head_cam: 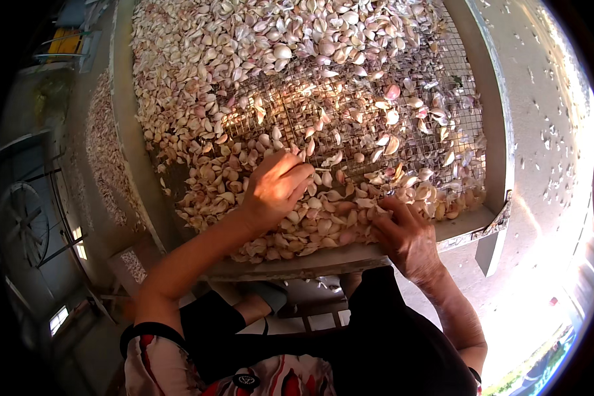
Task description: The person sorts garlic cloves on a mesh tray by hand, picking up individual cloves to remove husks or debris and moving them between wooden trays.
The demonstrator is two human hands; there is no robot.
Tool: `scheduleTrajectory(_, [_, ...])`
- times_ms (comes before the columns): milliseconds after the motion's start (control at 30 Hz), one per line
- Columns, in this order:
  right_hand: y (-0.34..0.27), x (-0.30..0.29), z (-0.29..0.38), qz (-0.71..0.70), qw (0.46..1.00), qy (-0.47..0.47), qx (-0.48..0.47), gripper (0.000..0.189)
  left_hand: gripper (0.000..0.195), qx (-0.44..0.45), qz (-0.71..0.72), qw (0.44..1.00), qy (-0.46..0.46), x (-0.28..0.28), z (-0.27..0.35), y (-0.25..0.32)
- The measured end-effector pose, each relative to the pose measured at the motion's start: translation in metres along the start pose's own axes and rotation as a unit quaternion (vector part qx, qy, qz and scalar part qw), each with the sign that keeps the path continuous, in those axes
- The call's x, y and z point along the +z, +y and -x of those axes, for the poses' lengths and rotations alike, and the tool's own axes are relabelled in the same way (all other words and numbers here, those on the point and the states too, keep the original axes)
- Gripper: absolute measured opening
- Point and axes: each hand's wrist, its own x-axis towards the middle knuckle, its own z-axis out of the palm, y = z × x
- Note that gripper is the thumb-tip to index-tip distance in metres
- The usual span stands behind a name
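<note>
Many loose garlic cloves [326, 225] lie on a wire mesh screen [455, 54] set in a wooden frame. My left hand [277, 185] is over the near part of the screen, fingers bent down among the cloves; whether it holds one is hidden. To its right, my right hand [406, 232] touches cloves and papery skins by the near edge, its fingers curled and partly covered. A pinkish clove [391, 92] lies on the barer mesh beyond my hands.
The wooden frame's near rail [302, 267] runs just before my lap, and its right rail [497, 114] stands up beside the mesh. More cloves [106, 153] lie on the floor at left. A spoked wheel [24, 222] is farther left. Bits of skin dot the floor [539, 163] at right.
</note>
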Motion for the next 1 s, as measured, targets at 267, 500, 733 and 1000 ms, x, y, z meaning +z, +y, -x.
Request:
scheduleTrajectory(267, [-0.002,-0.001,-0.002,-0.091,0.994,0.021,0.052,0.018,0.008,0.049,-0.110,0.990,-0.077,0.022,-0.018,-0.013])
scheduleTrajectory(500, [-0.012,0.004,-0.034,-0.230,0.971,0.053,0.025,0.029,0.011,0.043,0.169,0.983,0.063,0.015,-0.014,0.045])
scheduleTrajectory(733, [-0.002,-0.020,-0.036,-0.100,0.993,-0.038,-0.056,0.022,0.009,0.079,0.160,0.983,-0.034,0.009,-0.024,0.055])
scheduleTrajectory(1000, [0.075,-0.116,-0.085,-0.416,0.843,0.338,0.042,0.072,0.041,0.074,-0.019,0.996,0.050,-0.002,-0.099,-0.036])
